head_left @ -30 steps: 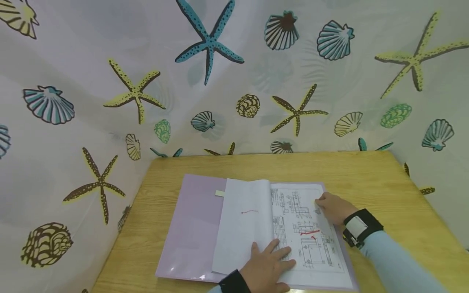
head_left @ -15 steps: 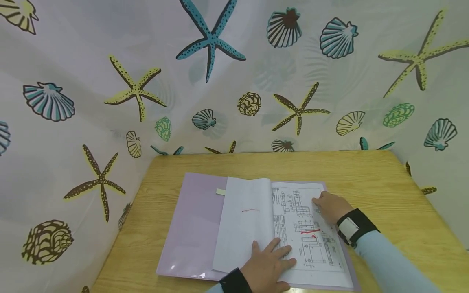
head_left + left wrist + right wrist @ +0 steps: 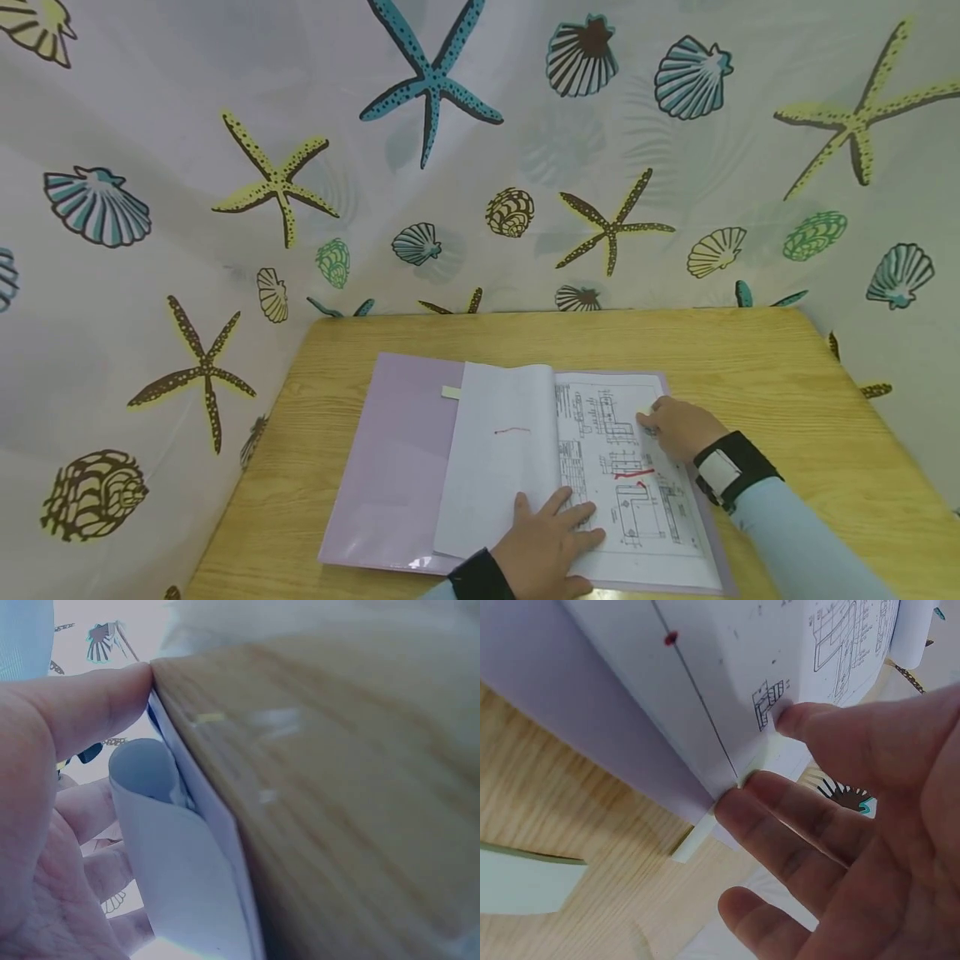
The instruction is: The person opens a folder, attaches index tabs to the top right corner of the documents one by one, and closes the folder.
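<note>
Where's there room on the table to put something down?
The table is bare behind the purple folder, left of it toward the patterned cloth, and right of it beyond the right hand. The papers are crowded: the left hand rests there, the right pinches an edge.

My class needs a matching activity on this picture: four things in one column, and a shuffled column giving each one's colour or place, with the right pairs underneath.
Column one
1. Left hand
2. Folder cover
3. Right hand
4. Right sleeve

Column two
A. Light blue
B. At the drawing's right edge
C. Fingers spread over the pages
D. Lilac

Pairs: 1-C, 2-D, 3-B, 4-A
</note>
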`<state>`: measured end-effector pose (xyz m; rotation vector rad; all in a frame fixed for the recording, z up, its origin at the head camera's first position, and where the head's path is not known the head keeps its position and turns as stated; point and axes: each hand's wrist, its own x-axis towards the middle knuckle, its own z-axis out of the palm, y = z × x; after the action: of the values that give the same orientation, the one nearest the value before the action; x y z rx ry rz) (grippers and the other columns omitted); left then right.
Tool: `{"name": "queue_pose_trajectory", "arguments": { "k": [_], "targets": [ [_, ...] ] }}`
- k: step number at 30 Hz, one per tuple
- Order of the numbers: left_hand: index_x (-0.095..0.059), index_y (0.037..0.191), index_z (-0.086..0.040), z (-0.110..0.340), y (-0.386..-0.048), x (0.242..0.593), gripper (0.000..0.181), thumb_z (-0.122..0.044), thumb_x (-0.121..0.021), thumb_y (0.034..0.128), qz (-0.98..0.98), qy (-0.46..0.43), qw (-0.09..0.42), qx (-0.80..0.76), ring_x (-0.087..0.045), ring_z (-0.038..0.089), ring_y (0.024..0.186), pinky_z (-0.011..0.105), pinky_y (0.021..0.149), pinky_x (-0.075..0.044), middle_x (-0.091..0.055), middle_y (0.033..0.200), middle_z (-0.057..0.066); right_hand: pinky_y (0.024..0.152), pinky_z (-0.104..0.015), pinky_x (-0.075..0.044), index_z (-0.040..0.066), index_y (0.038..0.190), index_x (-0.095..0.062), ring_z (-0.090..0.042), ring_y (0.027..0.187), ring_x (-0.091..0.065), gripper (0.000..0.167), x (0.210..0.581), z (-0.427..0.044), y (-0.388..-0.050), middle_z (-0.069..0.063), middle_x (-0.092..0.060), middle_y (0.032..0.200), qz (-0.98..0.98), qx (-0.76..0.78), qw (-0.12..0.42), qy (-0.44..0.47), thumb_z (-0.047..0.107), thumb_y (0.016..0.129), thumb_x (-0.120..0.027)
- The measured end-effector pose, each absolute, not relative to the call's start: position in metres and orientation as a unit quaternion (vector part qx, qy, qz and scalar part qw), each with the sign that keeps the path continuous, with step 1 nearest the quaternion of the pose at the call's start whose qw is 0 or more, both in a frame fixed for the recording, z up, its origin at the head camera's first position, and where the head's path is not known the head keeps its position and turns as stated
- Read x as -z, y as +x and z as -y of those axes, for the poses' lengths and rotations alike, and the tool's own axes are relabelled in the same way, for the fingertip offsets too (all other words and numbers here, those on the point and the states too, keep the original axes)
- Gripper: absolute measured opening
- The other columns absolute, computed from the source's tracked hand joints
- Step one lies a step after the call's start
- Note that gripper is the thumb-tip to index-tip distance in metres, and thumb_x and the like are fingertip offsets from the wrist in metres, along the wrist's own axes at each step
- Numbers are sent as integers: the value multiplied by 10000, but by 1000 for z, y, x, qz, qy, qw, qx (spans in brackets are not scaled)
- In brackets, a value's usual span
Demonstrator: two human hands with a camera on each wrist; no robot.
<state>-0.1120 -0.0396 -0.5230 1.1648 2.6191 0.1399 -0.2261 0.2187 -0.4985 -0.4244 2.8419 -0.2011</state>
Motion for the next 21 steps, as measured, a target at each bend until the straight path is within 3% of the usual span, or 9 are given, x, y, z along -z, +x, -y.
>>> {"name": "queue_pose_trajectory", "arguments": {
  "k": [9, 21],
  "targets": [
    [-480, 1392, -397, 39, -112, 522, 622, -603, -626, 824, -905, 398, 137, -61, -253, 279, 1416, 752, 857, -345, -338, 1514, -104, 874, -549, -473, -9, 1153, -675, -457, 1097, -566, 257, 500, -226, -226, -249, -591, 1199, -977, 82, 110, -165, 47, 922, -578],
    [-469, 1395, -399, 40, -114, 525, 629, -606, -623, 821, -905, 395, 143, -63, -246, 281, 1418, 753, 860, -343, -328, 1519, -104, 969, -596, -379, -91, 1123, -653, -515, 1212, -446, 267, 498, -232, -231, -289, -533, 1285, -970, 135, 146, -140, -4, 920, -502]
  ]
}}
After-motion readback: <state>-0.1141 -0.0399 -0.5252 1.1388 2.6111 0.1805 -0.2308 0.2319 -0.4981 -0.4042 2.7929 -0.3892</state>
